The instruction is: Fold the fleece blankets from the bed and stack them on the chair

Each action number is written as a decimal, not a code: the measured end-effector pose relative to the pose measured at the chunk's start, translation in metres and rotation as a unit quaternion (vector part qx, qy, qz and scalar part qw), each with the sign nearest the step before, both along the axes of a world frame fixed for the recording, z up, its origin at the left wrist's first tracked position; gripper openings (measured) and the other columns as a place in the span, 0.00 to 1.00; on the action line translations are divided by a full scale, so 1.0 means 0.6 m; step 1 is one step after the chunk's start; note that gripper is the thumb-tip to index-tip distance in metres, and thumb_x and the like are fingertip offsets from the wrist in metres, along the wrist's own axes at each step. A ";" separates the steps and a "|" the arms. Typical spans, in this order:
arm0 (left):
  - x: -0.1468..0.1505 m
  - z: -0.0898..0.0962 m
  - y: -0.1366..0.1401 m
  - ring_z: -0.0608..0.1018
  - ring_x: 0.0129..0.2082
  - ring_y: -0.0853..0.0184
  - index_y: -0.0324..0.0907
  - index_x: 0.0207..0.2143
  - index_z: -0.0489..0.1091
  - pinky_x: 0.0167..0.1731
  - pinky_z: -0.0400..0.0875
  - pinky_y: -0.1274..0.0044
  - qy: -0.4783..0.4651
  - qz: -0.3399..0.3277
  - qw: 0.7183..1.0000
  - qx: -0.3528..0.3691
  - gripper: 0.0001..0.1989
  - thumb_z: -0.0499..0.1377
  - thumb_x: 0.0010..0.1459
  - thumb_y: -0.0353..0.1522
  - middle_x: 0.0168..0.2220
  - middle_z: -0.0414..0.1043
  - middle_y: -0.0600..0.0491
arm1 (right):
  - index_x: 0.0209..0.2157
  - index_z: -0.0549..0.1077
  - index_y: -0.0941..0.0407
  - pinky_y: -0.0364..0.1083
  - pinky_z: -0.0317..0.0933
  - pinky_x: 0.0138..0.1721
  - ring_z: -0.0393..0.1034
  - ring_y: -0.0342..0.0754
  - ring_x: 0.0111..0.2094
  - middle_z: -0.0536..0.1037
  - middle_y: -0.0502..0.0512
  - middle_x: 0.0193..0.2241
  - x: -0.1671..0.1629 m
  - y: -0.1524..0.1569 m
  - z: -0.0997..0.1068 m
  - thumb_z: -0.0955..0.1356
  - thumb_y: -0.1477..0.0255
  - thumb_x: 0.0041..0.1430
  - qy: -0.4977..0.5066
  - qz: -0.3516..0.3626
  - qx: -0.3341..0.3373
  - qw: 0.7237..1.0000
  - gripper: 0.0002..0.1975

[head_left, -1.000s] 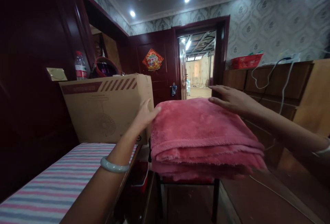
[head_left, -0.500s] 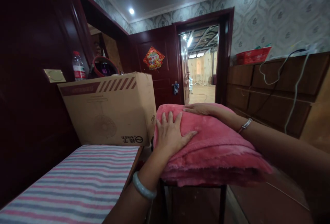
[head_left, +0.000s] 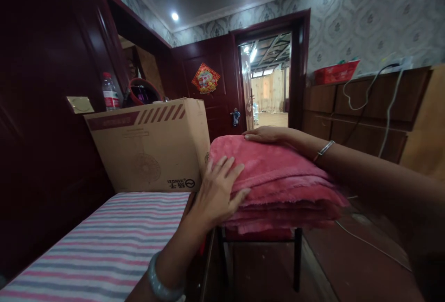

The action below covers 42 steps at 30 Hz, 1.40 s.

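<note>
A folded pink fleece blanket (head_left: 278, 167) lies in a thick stack on a dark-legged chair (head_left: 260, 235). My left hand (head_left: 220, 188) rests against the blanket's near left side, fingers spread. On its far top edge lies my right hand (head_left: 269, 134), fairly flat, with the fingers pointing left. Neither hand grips the blanket; both only touch its surface. The blanket's layered folds show along the near side.
A large cardboard fan box (head_left: 149, 149) stands left of the chair, behind a striped bedsheet (head_left: 104, 246). A plastic bottle (head_left: 110, 93) is behind the box. Wooden drawers (head_left: 368, 121) line the right wall, with a red basket (head_left: 335, 74) on top. A cable (head_left: 375, 248) crosses the floor.
My left hand has slid from the blanket's top to its left side. My right hand has shifted slightly up and stays on the far edge. The blanket's layers show more at the front.
</note>
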State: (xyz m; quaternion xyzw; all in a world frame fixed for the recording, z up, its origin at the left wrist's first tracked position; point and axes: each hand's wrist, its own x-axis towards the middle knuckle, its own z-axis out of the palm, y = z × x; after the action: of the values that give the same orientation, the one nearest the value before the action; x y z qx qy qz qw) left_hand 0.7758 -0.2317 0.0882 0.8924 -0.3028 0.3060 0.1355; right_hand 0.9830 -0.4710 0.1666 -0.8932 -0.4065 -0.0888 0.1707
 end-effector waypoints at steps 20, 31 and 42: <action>-0.021 -0.089 0.009 0.60 0.68 0.50 0.40 0.62 0.64 0.62 0.60 0.53 -0.171 0.045 0.974 0.140 0.30 0.54 0.56 0.22 0.66 0.61 0.42 | 0.65 0.64 0.47 0.58 0.52 0.67 0.61 0.59 0.63 0.66 0.52 0.63 -0.047 0.126 0.031 0.60 0.46 0.65 -0.021 0.050 -0.005 0.999 0.33; -0.025 -0.091 0.012 0.59 0.68 0.50 0.40 0.64 0.61 0.62 0.59 0.53 -0.178 0.057 0.971 0.150 0.31 0.54 0.57 0.24 0.67 0.60 0.41 | 0.65 0.65 0.49 0.56 0.52 0.66 0.60 0.59 0.64 0.64 0.53 0.64 -0.031 0.118 0.005 0.58 0.41 0.63 -0.003 0.052 -0.016 0.999 0.38; -0.045 -0.079 0.004 0.61 0.67 0.52 0.39 0.65 0.59 0.65 0.55 0.55 -0.166 0.049 0.976 0.133 0.29 0.56 0.62 0.30 0.66 0.61 0.42 | 0.64 0.66 0.52 0.60 0.48 0.68 0.57 0.62 0.65 0.63 0.54 0.65 -0.049 0.080 0.015 0.61 0.42 0.61 0.032 0.057 -0.007 0.998 0.39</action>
State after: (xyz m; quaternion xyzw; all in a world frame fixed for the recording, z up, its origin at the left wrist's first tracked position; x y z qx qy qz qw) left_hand 0.7490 -0.2294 0.0409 0.8530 -0.3150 0.4130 -0.0511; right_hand 0.9538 -0.4229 0.1753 -0.8722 -0.4513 -0.0475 0.1826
